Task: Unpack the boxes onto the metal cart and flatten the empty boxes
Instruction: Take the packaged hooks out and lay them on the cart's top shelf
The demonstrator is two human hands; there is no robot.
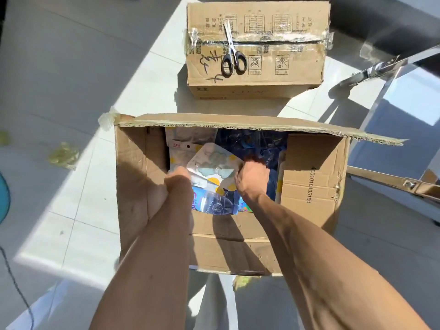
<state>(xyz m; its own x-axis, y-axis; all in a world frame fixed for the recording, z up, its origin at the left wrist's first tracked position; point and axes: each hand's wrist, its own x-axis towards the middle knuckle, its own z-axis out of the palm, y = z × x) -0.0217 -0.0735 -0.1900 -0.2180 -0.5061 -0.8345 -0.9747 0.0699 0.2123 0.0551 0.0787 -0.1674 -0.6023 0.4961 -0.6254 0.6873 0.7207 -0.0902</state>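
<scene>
two hands, left hand (178, 182) and right hand (252, 177), grip one packet (212, 166) inside one open box (309, 177).

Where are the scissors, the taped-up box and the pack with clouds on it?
scissors (234, 58): head view, on the pivot above the black handles.
taped-up box (292, 67): head view, on its bare top near the printed symbols.
cloud pack (212, 165): head view, on the grey cloud picture.

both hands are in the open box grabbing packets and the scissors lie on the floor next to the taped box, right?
Not quite. The head view shows the scissors lying on top of the taped box, not on the floor. Both hands, left and right, are in the open box on packets.
</scene>
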